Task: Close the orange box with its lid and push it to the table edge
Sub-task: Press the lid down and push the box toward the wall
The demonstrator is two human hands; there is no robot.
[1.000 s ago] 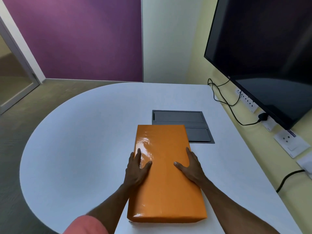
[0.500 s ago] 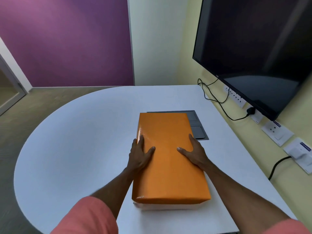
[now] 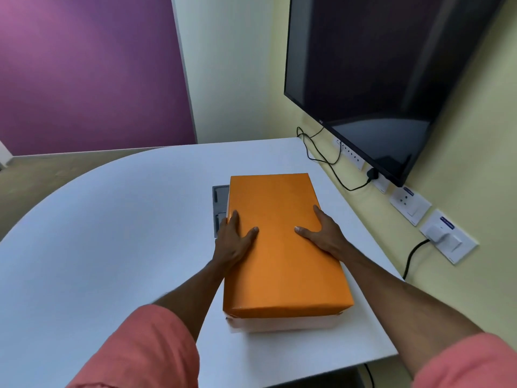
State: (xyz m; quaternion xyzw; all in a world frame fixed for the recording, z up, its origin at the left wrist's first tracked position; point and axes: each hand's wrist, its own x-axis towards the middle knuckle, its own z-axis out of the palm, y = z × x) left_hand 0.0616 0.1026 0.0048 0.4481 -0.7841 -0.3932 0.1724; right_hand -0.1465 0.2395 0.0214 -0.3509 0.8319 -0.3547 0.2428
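Both hands, the left hand [image 3: 233,240] and right hand [image 3: 324,233], lie flat with fingers spread on the orange lid [image 3: 279,242] of the orange box [image 3: 282,323], which sits on the white counter [image 3: 112,247] partly covering a grey inset panel [image 3: 220,200], near the wall-side edge below a dark screen [image 3: 377,65]

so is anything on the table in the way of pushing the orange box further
Nothing loose. The lidded orange rectangular box already lies over the flush grey panel in the white table; beyond it only bare tabletop shows.
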